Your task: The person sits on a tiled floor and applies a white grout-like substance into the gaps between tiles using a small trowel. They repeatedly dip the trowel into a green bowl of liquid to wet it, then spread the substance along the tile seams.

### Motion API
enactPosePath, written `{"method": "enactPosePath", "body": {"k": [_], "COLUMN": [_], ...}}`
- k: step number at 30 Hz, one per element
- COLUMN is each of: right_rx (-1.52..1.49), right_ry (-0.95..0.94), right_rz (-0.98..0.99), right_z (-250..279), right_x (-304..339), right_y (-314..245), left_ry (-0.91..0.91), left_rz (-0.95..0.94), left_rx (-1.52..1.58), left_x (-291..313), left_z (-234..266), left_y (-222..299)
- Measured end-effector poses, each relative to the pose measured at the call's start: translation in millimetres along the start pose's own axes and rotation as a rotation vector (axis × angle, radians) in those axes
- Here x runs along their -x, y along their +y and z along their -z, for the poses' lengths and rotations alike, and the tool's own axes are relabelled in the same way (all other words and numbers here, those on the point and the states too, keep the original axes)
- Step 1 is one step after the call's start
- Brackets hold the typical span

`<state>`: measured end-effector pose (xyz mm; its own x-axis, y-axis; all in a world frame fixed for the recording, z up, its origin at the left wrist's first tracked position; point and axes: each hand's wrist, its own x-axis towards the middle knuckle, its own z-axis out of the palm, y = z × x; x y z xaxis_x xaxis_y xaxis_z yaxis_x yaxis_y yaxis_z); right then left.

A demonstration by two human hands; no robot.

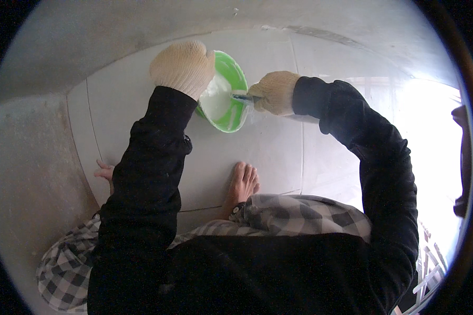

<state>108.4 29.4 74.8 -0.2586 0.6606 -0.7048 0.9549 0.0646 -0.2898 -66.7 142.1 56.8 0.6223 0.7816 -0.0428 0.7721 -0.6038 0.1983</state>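
My left hand (183,67), in a cream knitted glove, grips the rim of a green plastic bowl (235,73) and holds it tilted just above the white floor tiles. White paste (215,102) fills the bowl. My right hand (275,92), also gloved, holds a small tool (242,97) whose tip dips into the paste at the bowl's right edge. Both sleeves are black.
Large white tiles (268,152) cover the floor, with thin joints between them. A bare grey cement wall (31,173) curves along the left and top. My bare feet (243,184) rest on the tiles below the bowl. Bright light washes out the right side.
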Motion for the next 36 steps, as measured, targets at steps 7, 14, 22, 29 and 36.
{"method": "enactPosePath", "body": {"k": [7,14,22,29,36], "right_rx": [-0.495,-0.908,-0.686,-0.051,-0.663], "right_ry": [-0.015,-0.014,0.179,0.137,-0.149], "right_rz": [0.202,0.378,0.073,0.085,0.344], "right_z": [-21.5,-36.7,-6.1,13.8,-1.6], "right_x": [-5.6,4.7,32.9,-12.2,-20.4], "right_y": [20.1,40.6,67.8,19.3,19.1], "left_ry": [0.106,0.017,0.011,0.138,0.144], "left_rz": [0.009,0.011,0.113,-0.027,0.007], "left_rx": [0.051,-0.075,0.001,-0.009,0.045], "left_x": [2.6,8.8,31.2,21.8,22.9], "left_z": [-6.3,3.9,7.4,7.7,-3.5], "left_y": [10.3,3.5,-15.6,7.8,-0.3]}}
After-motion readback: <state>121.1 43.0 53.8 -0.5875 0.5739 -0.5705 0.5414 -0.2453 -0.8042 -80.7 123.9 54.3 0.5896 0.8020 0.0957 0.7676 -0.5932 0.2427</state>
